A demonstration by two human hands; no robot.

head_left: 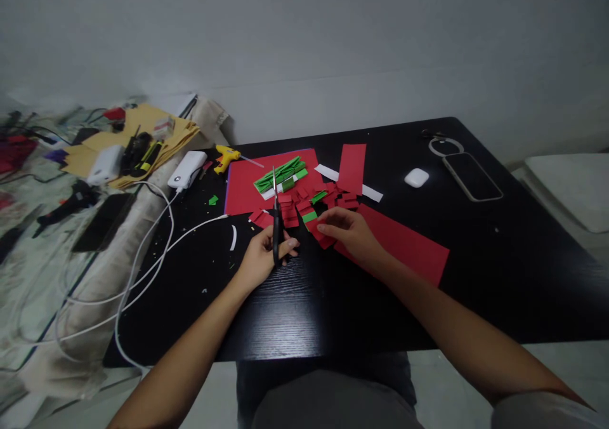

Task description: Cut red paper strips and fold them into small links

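Over the table (pixel 523 245), left hand (pixel 261 254) around scissors (pixel 277 223), right hand's (pixel 351 231) pinch on paper (pixel 321 237), glue gun label (pixel 225 158) illegible

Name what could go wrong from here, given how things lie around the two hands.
The scissors in the left hand point toward the folded green paper, so a stray snip might nick it. The right hand is beside loose red pieces, which a brush could scatter. The white cable runs near the left forearm and might snag.
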